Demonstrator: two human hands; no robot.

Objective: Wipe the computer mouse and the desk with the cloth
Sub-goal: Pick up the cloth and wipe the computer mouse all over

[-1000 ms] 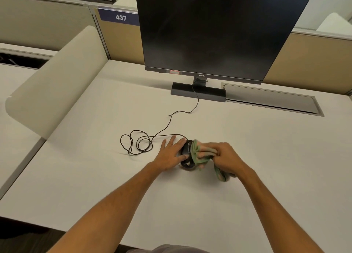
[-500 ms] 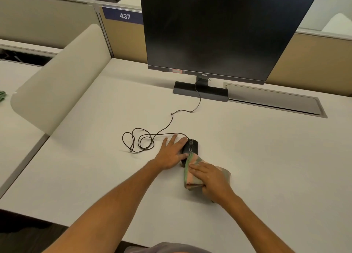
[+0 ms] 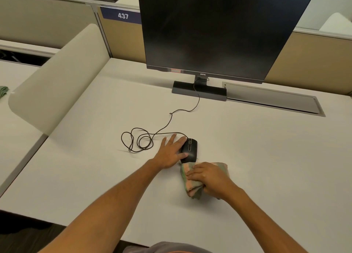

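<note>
A black wired computer mouse (image 3: 190, 149) lies on the pale desk (image 3: 266, 157) in the middle of the view. My left hand (image 3: 171, 151) rests flat beside it, with thumb and forefinger holding its left side. A green and peach striped cloth (image 3: 185, 178) is bunched on the desk just in front of the mouse, touching its near end. My right hand (image 3: 211, 180) presses down on the cloth and grips it.
The mouse cable (image 3: 141, 140) loops on the desk to the left and runs back to the black monitor (image 3: 219, 29) on its stand (image 3: 200, 90). A grey cable hatch (image 3: 272, 98) lies at the back right. A curved divider (image 3: 57, 81) borders the left side.
My right hand has dragged the cloth off the top of the mouse toward me, down onto the desk. The left hand has stayed on the mouse.
</note>
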